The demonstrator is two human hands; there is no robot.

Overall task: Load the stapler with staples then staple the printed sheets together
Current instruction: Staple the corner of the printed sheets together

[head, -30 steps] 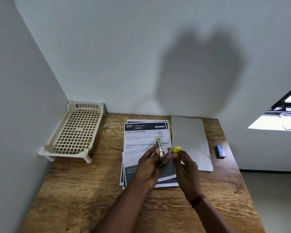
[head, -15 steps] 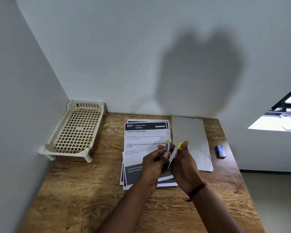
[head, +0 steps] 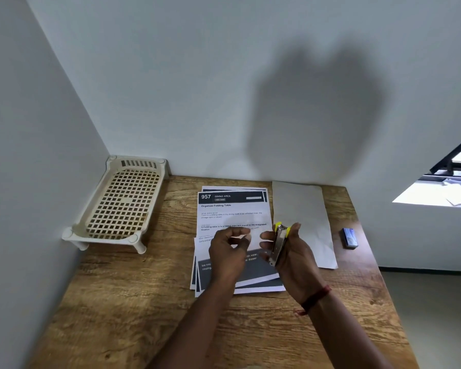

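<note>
Both hands no longer share the stapler (head: 279,245): the right hand (head: 296,259) grips it alone above the sheets (head: 232,211); left hand (head: 228,253) loose and empty. Loading looks done, stapling next.

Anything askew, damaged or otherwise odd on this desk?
The printed sheets lie fanned, edges not squared and lower corners splayed; they would likely need aligning before stapling. The blank sheet to their right looks creased. The stapler in the right hand looks intact.
</note>
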